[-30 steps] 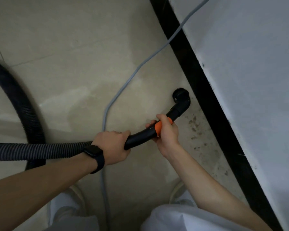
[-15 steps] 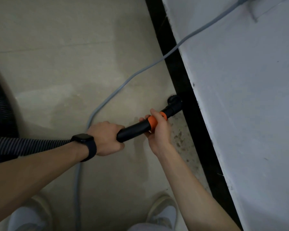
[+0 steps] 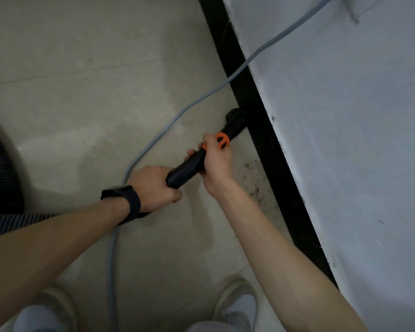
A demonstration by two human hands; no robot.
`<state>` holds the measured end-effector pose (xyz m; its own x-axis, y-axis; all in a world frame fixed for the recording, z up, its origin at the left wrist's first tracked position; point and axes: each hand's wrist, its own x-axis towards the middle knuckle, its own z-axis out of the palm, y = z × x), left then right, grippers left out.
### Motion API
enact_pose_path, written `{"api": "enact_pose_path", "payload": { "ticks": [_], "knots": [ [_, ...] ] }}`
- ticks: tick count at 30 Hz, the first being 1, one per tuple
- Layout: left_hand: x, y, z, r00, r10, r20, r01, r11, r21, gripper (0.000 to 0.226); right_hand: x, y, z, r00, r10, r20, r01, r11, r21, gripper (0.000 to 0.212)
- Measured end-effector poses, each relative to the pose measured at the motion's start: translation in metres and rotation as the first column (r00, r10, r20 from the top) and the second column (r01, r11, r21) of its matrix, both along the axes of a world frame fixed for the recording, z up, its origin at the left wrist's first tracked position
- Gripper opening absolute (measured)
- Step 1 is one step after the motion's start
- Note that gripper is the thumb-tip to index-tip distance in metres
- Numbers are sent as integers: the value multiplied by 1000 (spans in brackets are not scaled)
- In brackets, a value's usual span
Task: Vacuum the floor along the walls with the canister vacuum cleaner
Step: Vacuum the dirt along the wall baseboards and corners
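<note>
The black vacuum wand (image 3: 186, 172) with an orange ring (image 3: 222, 140) points up and right, and its round brush nozzle (image 3: 234, 117) meets the black baseboard (image 3: 261, 130) at the foot of the white wall (image 3: 345, 140). My left hand (image 3: 153, 185), a dark watch on its wrist, grips the wand's rear end where the ribbed hose (image 3: 17, 222) joins. My right hand (image 3: 217, 161) grips the wand just behind the orange ring. The canister is out of view.
A grey power cord (image 3: 153, 140) runs from the wall across the beige tiled floor (image 3: 82, 92) and down between my shoes (image 3: 235, 305). Brown dirt specks (image 3: 252, 178) lie beside the baseboard. A loop of black hose (image 3: 0, 168) curves at the left edge.
The nozzle has moved from open floor up against the baseboard, further along the wall. Both hands kept their grip on the wand and travelled with it.
</note>
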<state>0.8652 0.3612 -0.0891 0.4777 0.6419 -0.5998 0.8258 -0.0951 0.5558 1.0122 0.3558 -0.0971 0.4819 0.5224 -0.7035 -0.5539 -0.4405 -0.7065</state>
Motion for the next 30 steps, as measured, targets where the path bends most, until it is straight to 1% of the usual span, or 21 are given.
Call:
{"api": "enact_pose_path", "payload": {
  "ticks": [2,4,7,11,13,15,18,21,23,25,28,30],
  "knots": [
    [-5,-12,0,997,-80,-10,80,997,6,22,-3,-21,-5,998,-68,-10,68,998,3,22],
    [-10,-24,1,985,-167,-33,168,986,22,21,-7,-44,-7,992,-128,-18,128,992,15,20],
    [-14,-32,3,977,-210,-46,212,977,38,17,-10,-58,-9,987,-156,-26,157,987,31,20],
    [-11,-16,4,994,-106,-7,107,994,35,17,-5,-28,-4,991,-124,-49,126,992,32,29],
    [-4,-3,4,999,-54,2,53,996,72,17,3,-3,1,997,-59,-50,61,998,32,31],
    [2,11,5,1000,15,20,-16,997,77,15,9,21,5,1000,28,-14,-27,1000,5,39],
    [6,28,5,992,112,58,-113,993,29,15,13,47,12,989,143,22,-142,989,-29,52],
    [9,33,7,987,144,73,-141,989,-36,13,14,56,14,988,149,41,-148,989,-30,52],
    [10,31,9,992,108,60,-106,994,-33,14,14,50,14,993,118,29,-117,993,-26,52],
    [6,25,9,999,25,27,-25,999,24,16,10,33,15,998,63,-7,-63,998,-7,49],
    [-9,10,9,989,-134,-59,139,984,110,16,5,-5,17,993,-11,-121,15,999,33,34],
    [-23,-1,8,972,-216,-94,227,966,125,17,4,-28,19,975,-74,-211,86,995,51,38]
  ]
}}
